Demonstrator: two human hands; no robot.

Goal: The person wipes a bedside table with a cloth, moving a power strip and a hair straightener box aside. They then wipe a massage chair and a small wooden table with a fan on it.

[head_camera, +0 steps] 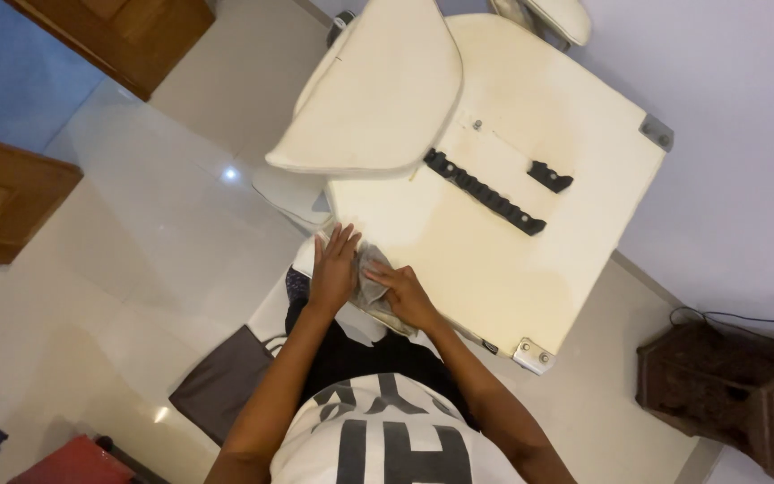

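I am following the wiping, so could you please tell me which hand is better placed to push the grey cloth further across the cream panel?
Probably the right hand: it lies on the grey cloth, toward the cream panel.

hands (371, 280) on grey cloth (371, 285) (cream chair (530, 116))

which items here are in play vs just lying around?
In play:
left hand
right hand
grey cloth, under both hands
cream panel

Lying around:
black toothed strip
dark wooden stand
red thing
grey mat
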